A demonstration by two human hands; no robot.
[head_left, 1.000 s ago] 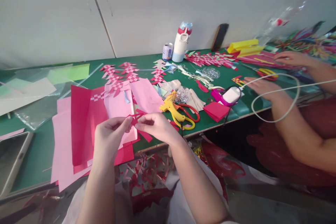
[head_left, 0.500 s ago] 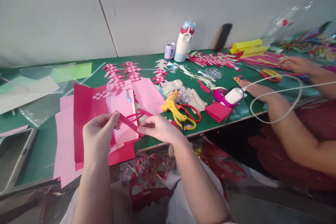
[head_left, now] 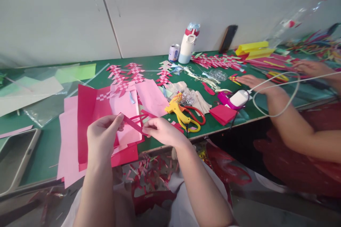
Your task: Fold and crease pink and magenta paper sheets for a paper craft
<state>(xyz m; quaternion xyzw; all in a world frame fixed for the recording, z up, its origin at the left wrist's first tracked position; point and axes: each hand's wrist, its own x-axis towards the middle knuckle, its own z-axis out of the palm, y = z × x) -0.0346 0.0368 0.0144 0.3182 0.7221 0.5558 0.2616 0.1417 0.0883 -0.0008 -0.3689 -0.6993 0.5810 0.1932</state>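
Note:
Between my two hands a red paper strip [head_left: 133, 125] is stretched, with thin loose ends beside it. My left hand [head_left: 105, 131] pinches its left end between thumb and fingers. At the strip's right end, my right hand [head_left: 161, 131] is closed on it. Below and behind the hands lie a folded red paper sheet [head_left: 86, 124] and pink paper sheets [head_left: 66, 138]. Woven red-and-pink paper pieces [head_left: 121, 81] rest just beyond. To the right of my right hand are yellow-handled scissors [head_left: 183, 115] and an orange-handled tool [head_left: 199, 113].
A white bottle [head_left: 188, 44] and a purple can [head_left: 173, 52] stand near the wall. A white charger [head_left: 239, 98] with a looped cable lies right. A co-worker's hand [head_left: 259, 81] reaches in there. An empty phone case [head_left: 18, 159] lies left; paper scraps [head_left: 149, 170] lie below.
The view has shifted slightly, so the scene sits a little farther right. My hands keep their hold on the red strip. The co-worker's hands have moved slightly.

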